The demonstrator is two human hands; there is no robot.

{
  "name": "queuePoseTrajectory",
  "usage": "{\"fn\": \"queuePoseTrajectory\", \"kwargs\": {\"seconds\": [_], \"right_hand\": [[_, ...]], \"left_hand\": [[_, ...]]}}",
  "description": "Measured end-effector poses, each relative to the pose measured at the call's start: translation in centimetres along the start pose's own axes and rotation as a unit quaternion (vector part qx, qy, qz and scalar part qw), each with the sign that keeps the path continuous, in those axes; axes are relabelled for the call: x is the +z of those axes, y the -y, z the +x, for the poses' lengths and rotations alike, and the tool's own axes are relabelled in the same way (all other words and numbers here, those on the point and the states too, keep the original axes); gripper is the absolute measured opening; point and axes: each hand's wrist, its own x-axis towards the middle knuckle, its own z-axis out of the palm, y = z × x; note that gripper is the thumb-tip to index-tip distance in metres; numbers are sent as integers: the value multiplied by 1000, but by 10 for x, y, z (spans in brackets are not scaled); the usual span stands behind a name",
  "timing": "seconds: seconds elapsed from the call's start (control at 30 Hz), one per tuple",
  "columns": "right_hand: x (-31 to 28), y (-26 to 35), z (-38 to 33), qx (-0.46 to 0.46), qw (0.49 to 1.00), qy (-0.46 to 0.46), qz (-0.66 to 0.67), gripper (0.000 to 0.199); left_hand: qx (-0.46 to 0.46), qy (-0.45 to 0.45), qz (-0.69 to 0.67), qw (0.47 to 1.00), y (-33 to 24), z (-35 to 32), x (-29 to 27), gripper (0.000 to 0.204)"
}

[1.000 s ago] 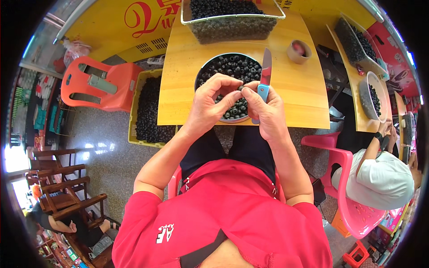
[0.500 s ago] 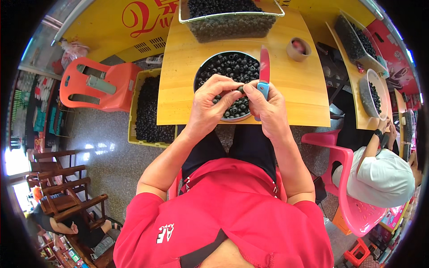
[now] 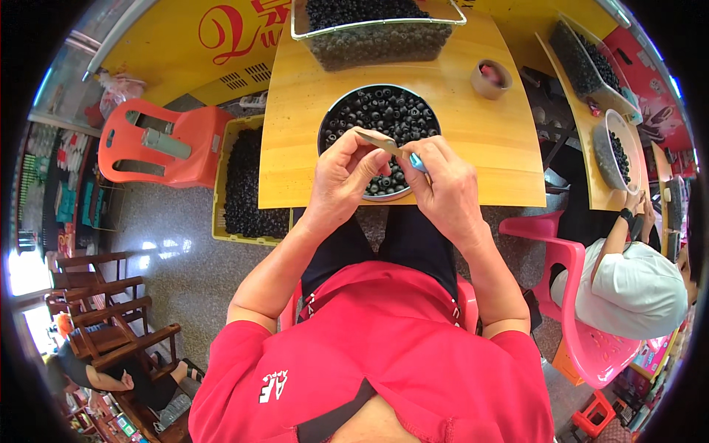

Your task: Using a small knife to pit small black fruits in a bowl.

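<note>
My left hand [image 3: 343, 173] is closed around a small dark piece that its fingers mostly hide. My right hand [image 3: 447, 188] grips a knife [image 3: 384, 140] by its blue handle. The blade lies across, pointing left into the left hand's fingertips. Both hands hover over the near edge of a round metal bowl [image 3: 326, 125] full of small dark round fruits. The bowl stands on a yellow wooden table [image 3: 487, 148].
A clear bin [image 3: 377, 37] of the same dark fruits stands at the table's far edge, with a small round cup [image 3: 491, 77] to the right. On the floor at left are a yellow crate [image 3: 244, 184] and an orange chair [image 3: 166, 144]. Another person [image 3: 635, 288] sits on a pink chair [image 3: 583, 325] at right.
The knife blade pointed up and away before. It has now swung down to the left, into my left hand's fingers. Both hands stay over the bowl.
</note>
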Motion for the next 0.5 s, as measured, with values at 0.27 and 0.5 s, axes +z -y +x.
{"fn": "queuePoseTrajectory", "kwargs": {"seconds": [0.27,0.5], "right_hand": [[-3,-3,1,-34,998,-4,-50,13],[0,-13,0,15,990,34,-139,9]], "left_hand": [[13,-8,2,1000,-1,0,2,8],[15,18,-69,997,-1,-8,-4,9]]}}
